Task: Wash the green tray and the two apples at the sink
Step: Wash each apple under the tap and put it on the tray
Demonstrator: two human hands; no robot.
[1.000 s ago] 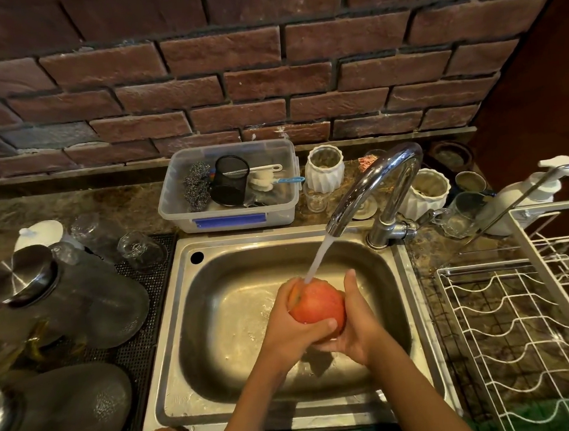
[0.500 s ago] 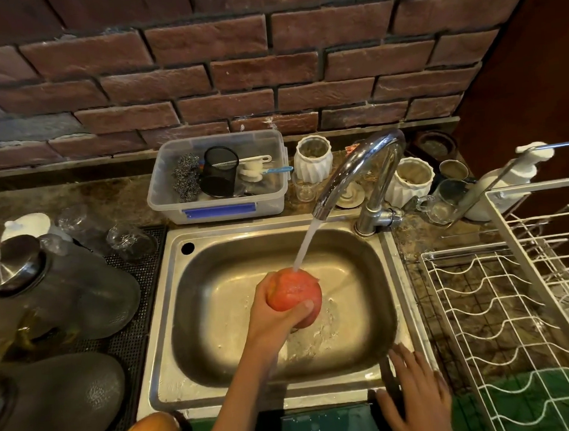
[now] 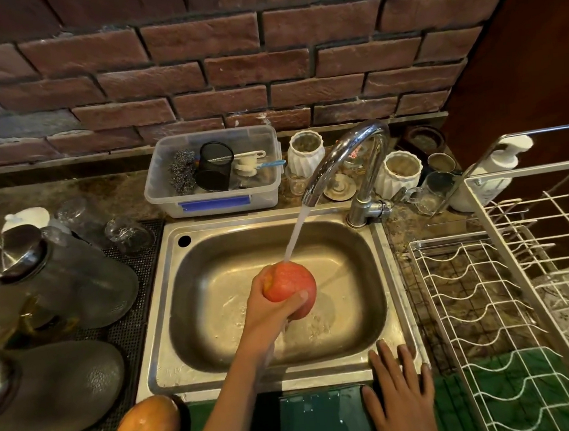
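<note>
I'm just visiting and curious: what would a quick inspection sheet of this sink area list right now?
Surface: steel sink, wet; tap running.
Job's things: red apple under the stream; second apple on the near counter edge; green tray at the sink's front, partly hidden.
Clutter: plastic tub of scrubbers, white jars, upturned glassware on a mat, soap pump.
Hands: left hand grips the red apple; right hand rests flat, open, at the sink's front corner.
Cables: nothing seen.
Surroundings: brick wall behind; white wire rack to the right.
</note>
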